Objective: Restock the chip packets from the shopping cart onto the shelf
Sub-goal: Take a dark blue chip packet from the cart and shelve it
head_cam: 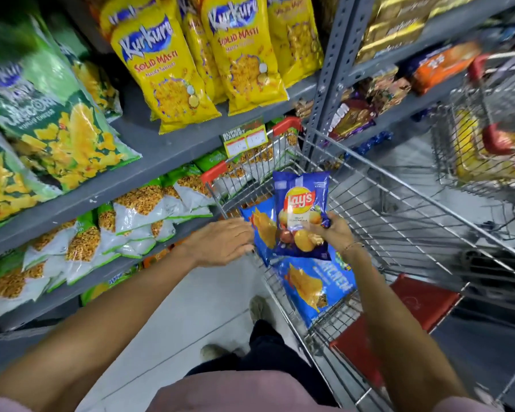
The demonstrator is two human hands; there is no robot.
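My right hand [335,233] grips a dark blue Lay's packet [302,214] by its right edge and holds it upright above the wire shopping cart [399,233]. My left hand [220,240] hovers at the cart's left rim, fingers apart, close to the packet's left side and holding nothing. Two lighter blue chip packets [318,288] lie in the cart beneath, one partly hidden behind the held packet. The grey shelf [149,173] on the left carries yellow Kurkure packets [167,72] and green packets [57,126].
Lower shelves hold white-and-green snack packets [131,221]. A price tag [246,139] hangs on the shelf edge. A grey upright post [327,75] divides the shelving. A second wire cart [488,138] with yellow packets stands at the right. My shoes [259,307] rest on the pale floor.
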